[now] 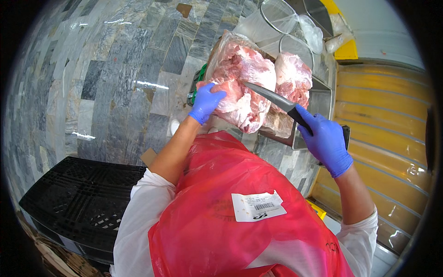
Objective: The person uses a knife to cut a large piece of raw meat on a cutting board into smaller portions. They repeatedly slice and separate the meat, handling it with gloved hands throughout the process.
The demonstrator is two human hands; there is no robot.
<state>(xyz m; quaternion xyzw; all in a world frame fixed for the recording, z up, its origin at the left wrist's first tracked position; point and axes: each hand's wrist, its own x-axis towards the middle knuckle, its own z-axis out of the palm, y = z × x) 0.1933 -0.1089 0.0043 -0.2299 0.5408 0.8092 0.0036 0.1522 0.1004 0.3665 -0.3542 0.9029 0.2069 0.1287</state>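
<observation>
A large slab of raw pink meat [251, 69] with pale fat lies in front of me on clear plastic sheeting. My left hand [206, 102], in a blue glove, pinches its left edge. In my blue-gloved right hand [326, 142] I grip a knife [273, 97] by its black handle. The grey blade points left across the meat, with its tip at the slab's middle. Whether the tip has gone into the flesh I cannot tell. A second chunk of raw meat [293, 76] sits just right of the slab, behind the blade.
A metal tray [321, 107] stands right of the meat. Wire hoops [279, 16] holding clear bags rise beyond it. At the lower left is a black plastic pallet [83, 198]. A yellow, ribbed translucent panel [378, 138] borders the right. Grey tiles [124, 60] cover the floor.
</observation>
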